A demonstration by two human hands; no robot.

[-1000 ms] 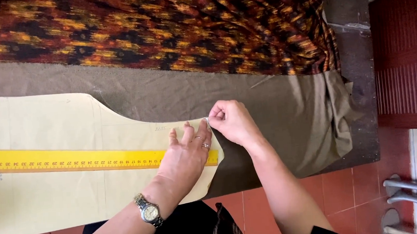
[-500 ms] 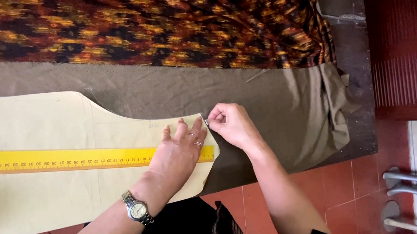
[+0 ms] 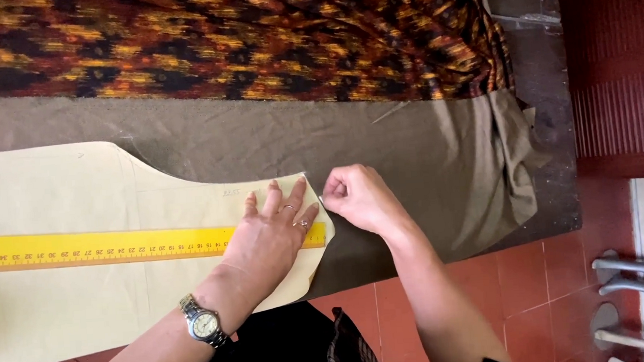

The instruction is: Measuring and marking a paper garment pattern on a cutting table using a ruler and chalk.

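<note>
the left hand (image 3: 270,240) lies flat, fingers spread, pinning the cream paper pattern piece (image 3: 78,218) and long yellow ruler (image 3: 102,246) onto olive cloth (image 3: 379,144) on the desk. the right hand (image 3: 356,197) is pinched at the paper's tip — whether it holds anything i cannot tell. thin, light paper, likely creasing easily — best pressed flat.

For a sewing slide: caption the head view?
Left hand pins paper pattern and yellow ruler on olive fabric; right hand marks edge.
</note>
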